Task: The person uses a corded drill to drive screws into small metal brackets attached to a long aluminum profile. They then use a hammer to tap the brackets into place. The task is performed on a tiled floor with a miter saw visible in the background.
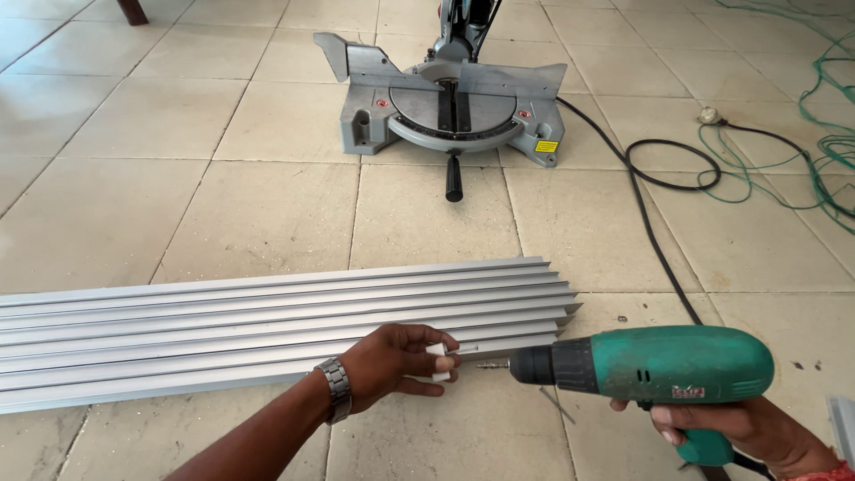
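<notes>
My left hand [392, 363], with a metal watch on its wrist, pinches a small white plastic piece [440, 362] with a screw in it, held just over the near edge of a stack of long aluminium profiles [223, 330] lying on the tiled floor. My right hand [744, 432] grips the handle of a green electric drill [659, 363]. The drill points left, and its bit tip [492, 364] sits level with the white piece, a short gap away.
A grey mitre saw [454, 102] stands on the floor ahead, its black handle toward me. A black power cable [659, 187] runs from it to the right, beside tangled green cord [828, 134]. Another metal piece [844, 428] shows at the right edge.
</notes>
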The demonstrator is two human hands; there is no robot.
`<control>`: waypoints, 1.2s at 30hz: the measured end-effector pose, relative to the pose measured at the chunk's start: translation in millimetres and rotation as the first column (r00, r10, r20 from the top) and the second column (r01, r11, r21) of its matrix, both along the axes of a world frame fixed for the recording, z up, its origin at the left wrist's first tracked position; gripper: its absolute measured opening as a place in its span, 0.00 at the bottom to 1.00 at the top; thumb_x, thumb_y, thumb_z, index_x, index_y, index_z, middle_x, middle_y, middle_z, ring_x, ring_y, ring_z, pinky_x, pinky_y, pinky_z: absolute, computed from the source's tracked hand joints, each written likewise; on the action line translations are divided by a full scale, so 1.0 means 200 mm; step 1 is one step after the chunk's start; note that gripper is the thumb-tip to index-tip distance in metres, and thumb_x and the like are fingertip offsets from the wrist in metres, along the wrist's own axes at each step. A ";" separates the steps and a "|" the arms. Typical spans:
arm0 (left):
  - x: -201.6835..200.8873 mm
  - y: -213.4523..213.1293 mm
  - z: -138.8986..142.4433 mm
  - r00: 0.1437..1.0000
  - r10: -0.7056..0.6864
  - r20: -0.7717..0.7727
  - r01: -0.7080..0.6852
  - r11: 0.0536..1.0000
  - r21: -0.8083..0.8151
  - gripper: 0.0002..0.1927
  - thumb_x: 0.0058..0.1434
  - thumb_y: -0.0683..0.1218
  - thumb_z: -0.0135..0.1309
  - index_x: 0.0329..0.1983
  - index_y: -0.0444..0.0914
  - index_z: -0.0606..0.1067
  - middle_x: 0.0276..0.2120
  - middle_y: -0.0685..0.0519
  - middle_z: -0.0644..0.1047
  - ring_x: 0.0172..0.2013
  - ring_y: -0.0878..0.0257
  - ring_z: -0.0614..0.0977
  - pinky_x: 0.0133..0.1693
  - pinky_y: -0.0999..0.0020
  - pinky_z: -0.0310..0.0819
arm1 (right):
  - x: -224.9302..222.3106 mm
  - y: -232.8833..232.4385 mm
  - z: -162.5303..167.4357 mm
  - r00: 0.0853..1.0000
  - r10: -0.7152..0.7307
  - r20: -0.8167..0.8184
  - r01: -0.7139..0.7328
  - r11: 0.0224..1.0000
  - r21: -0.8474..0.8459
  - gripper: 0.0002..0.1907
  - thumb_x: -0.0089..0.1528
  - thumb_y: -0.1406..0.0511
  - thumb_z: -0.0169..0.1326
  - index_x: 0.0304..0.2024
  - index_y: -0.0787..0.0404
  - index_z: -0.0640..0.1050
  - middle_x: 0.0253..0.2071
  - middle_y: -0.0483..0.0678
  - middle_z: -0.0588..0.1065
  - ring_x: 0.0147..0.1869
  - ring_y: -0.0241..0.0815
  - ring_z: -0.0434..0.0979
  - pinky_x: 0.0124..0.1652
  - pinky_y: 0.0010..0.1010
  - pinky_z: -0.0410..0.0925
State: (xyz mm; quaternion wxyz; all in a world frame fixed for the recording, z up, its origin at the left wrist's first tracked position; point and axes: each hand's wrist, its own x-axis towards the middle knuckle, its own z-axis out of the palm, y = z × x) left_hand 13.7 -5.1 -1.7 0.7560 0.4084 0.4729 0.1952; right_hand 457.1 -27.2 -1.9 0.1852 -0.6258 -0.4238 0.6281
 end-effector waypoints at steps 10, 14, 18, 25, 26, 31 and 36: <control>-0.02 0.02 -0.02 0.979 0.200 0.033 -0.189 0.959 -0.211 0.22 0.65 0.51 0.50 0.59 0.35 0.72 0.47 0.42 0.81 0.47 0.55 0.85 0.46 0.63 0.85 | 0.00 0.02 0.02 0.994 0.064 0.090 -0.070 0.995 0.071 0.29 0.49 0.69 0.69 0.53 0.63 0.77 0.40 0.56 0.80 0.30 0.45 0.78 0.29 0.41 0.76; 0.00 0.01 -0.03 0.985 0.173 0.004 -0.168 0.963 -0.212 0.22 0.65 0.51 0.53 0.58 0.35 0.72 0.47 0.43 0.81 0.47 0.55 0.85 0.47 0.64 0.84 | -0.01 0.02 0.01 0.988 0.082 0.129 -0.087 0.996 0.029 0.28 0.47 0.67 0.68 0.51 0.60 0.77 0.38 0.54 0.80 0.28 0.45 0.78 0.29 0.39 0.74; -0.01 0.01 -0.03 0.985 0.170 0.034 -0.158 0.963 -0.219 0.22 0.62 0.49 0.55 0.58 0.36 0.72 0.48 0.42 0.81 0.48 0.55 0.85 0.48 0.64 0.85 | 0.01 0.03 -0.01 0.987 0.065 0.145 -0.068 0.998 0.014 0.27 0.49 0.68 0.69 0.50 0.64 0.78 0.35 0.58 0.82 0.31 0.47 0.80 0.30 0.40 0.75; 0.00 0.00 0.00 0.977 0.022 -0.212 0.053 0.939 0.341 0.15 0.58 0.43 0.60 0.47 0.39 0.70 0.51 0.49 0.83 0.53 0.62 0.83 0.52 0.66 0.79 | 0.03 0.01 -0.01 0.993 -0.095 0.077 0.080 0.981 0.174 0.28 0.51 0.70 0.68 0.53 0.68 0.75 0.31 0.62 0.77 0.33 0.54 0.78 0.31 0.53 0.75; 0.01 -0.01 0.01 0.978 0.027 -0.206 0.060 0.912 0.405 0.14 0.59 0.43 0.59 0.45 0.39 0.68 0.49 0.48 0.83 0.54 0.61 0.84 0.52 0.66 0.81 | 0.01 0.01 -0.01 0.998 -0.066 0.009 0.062 0.971 0.231 0.29 0.51 0.70 0.68 0.54 0.68 0.74 0.32 0.61 0.77 0.35 0.53 0.79 0.33 0.52 0.77; 0.03 -0.05 0.07 0.870 0.083 -0.486 0.248 0.779 0.576 0.12 0.63 0.44 0.54 0.45 0.41 0.65 0.45 0.48 0.83 0.45 0.58 0.86 0.44 0.64 0.81 | -0.08 0.02 0.06 0.996 -0.045 0.074 0.029 0.979 0.204 0.41 0.49 0.73 0.69 0.63 0.58 0.68 0.41 0.58 0.76 0.45 0.54 0.80 0.44 0.52 0.78; 0.02 -0.05 0.08 0.818 0.176 -0.547 0.304 0.677 0.671 0.11 0.59 0.41 0.56 0.43 0.40 0.69 0.41 0.47 0.80 0.37 0.54 0.84 0.37 0.57 0.79 | -0.17 -0.06 0.13 0.982 0.168 0.083 -0.185 0.932 0.311 0.49 0.50 0.72 0.67 0.72 0.50 0.62 0.41 0.54 0.77 0.43 0.48 0.80 0.46 0.42 0.76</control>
